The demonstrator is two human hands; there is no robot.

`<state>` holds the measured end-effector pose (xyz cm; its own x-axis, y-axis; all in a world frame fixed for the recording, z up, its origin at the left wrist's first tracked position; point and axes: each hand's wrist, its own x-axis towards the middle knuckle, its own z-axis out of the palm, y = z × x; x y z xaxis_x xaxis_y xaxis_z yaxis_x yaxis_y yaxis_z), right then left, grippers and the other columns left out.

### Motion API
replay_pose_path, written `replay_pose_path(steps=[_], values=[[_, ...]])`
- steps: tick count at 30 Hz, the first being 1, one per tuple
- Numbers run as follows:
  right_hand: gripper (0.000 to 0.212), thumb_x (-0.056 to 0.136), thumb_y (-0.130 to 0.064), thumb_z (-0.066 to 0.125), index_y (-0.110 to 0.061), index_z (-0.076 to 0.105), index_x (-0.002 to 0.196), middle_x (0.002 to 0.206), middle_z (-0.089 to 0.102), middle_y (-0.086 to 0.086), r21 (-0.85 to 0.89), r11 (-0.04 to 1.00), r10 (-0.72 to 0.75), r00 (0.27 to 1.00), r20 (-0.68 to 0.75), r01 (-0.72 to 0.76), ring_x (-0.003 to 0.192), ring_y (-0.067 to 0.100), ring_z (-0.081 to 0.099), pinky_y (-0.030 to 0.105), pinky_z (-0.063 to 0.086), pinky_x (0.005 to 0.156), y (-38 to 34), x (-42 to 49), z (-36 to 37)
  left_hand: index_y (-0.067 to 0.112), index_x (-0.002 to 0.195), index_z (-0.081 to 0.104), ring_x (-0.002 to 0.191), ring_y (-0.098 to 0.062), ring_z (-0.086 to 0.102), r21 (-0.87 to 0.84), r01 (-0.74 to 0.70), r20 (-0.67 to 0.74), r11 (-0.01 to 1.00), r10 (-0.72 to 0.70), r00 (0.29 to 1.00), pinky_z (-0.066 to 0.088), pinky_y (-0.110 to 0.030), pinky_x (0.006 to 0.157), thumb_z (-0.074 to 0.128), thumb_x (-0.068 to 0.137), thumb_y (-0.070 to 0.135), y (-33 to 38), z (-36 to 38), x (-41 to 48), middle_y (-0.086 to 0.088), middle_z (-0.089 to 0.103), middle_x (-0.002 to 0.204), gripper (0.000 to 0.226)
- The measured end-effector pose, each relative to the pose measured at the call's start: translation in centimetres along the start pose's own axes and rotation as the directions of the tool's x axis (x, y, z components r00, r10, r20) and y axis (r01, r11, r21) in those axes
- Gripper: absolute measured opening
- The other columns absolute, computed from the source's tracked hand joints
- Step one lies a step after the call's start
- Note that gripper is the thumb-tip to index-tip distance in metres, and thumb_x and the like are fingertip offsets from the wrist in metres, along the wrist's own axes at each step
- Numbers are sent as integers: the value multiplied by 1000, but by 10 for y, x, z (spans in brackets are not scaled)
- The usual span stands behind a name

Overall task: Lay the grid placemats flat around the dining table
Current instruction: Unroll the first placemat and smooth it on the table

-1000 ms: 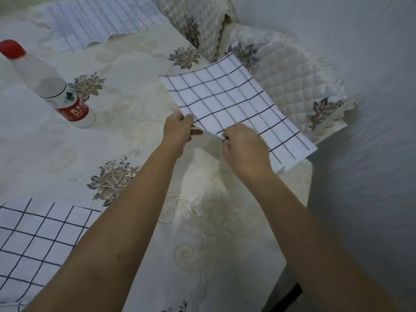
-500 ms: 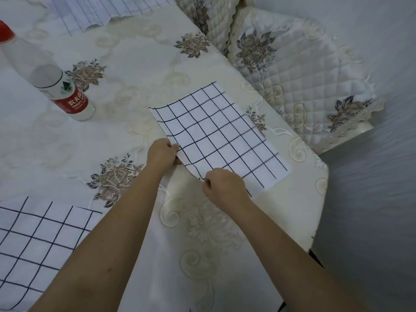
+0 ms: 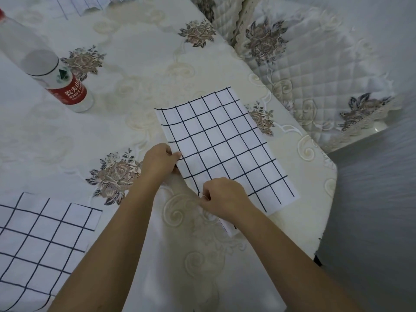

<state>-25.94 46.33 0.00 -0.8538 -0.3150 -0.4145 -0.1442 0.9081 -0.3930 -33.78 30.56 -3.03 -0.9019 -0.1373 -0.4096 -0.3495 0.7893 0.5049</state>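
At the dining table [image 3: 139, 70] corner, pinching a grid placemat [image 3: 225, 145] with both hands
Counting three placemats: the one held, lying nearly flat just beyond the knuckles; a second placemat [image 3: 42, 239] flat to the left of the left forearm; a third placemat [image 3: 90, 3] far ahead, cut by the frame. One bottle [image 3: 56, 73] standing ahead and left of the hands. Two hands: left hand [image 3: 159, 161] nipping the mat's left edge between thumb and curled fingers, right hand [image 3: 225, 197] curled tight on its near corner

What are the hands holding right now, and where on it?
Both hold the grid placemat by its near edge: the left hand pinches mid-edge, the right hand pinches closer to the near corner.
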Motion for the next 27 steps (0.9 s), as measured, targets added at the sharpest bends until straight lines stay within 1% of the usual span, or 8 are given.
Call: replay_pose_path(steps=[4,9,13,15,18,20,23,27], values=[[21,86,-23,51,-7,63,88,87,65,8,-37,999,-8,1000,18,8,80,24,60,31,46,67,1,-1,0,12,59,34,53,-16,37,-18,44,27,999,-43,999,26,-27,49,57,90,28,-8,-1,-4,-6,41,58,42],[21,86,-22,49,-6,62,88,79,57,6,-100,995,-18,999,50,23,72,22,54,28,39,61,2,-3,3,10,61,44,75,-34,65,-142,76,67,987,-67,995,45,-33,59,59,89,29,-14,0,-10,-17,69,68,37],[35,88,-40,49,-8,62,87,78,59,4,-60,998,-25,994,108,31,72,22,56,29,43,63,0,-6,0,10,54,49,61,-23,63,-106,50,52,993,-45,998,44,-28,55,57,90,32,-14,-2,-17,-6,68,61,43],[44,89,-49,46,-8,61,83,75,58,3,-29,999,-14,994,104,17,72,20,57,32,46,66,0,-6,-1,9,64,56,60,-20,57,-75,39,-56,996,-43,998,38,-27,52,54,91,36,-13,-3,-22,-7,67,67,38],[35,94,-35,44,-8,55,75,73,54,5,35,998,-47,986,-162,53,63,19,49,31,41,56,4,2,11,2,99,54,72,-25,51,-17,27,-360,999,-32,933,36,-32,60,53,91,29,-11,-1,-26,-9,58,80,28],[27,88,-22,42,-6,58,73,72,55,7,-33,992,-126,904,-409,123,60,21,50,31,41,49,7,14,23,-2,104,55,79,-33,55,91,-123,-486,988,152,860,42,-38,66,52,86,16,-9,3,-23,-16,60,87,26],[19,80,-12,45,-5,63,82,82,60,11,-111,980,-197,808,-555,163,70,26,58,35,50,55,0,38,36,-6,105,58,99,-40,60,312,-384,-378,869,484,789,49,-48,77,41,78,9,-9,21,-8,-24,62,107,36],[45,94,-22,29,0,56,122,127,58,16,-220,969,-209,860,-466,117,118,32,55,47,47,92,-6,61,47,8,144,27,143,-21,13,321,-329,-144,888,389,910,13,-52,112,31,97,18,-14,33,6,-7,19,155,48]])
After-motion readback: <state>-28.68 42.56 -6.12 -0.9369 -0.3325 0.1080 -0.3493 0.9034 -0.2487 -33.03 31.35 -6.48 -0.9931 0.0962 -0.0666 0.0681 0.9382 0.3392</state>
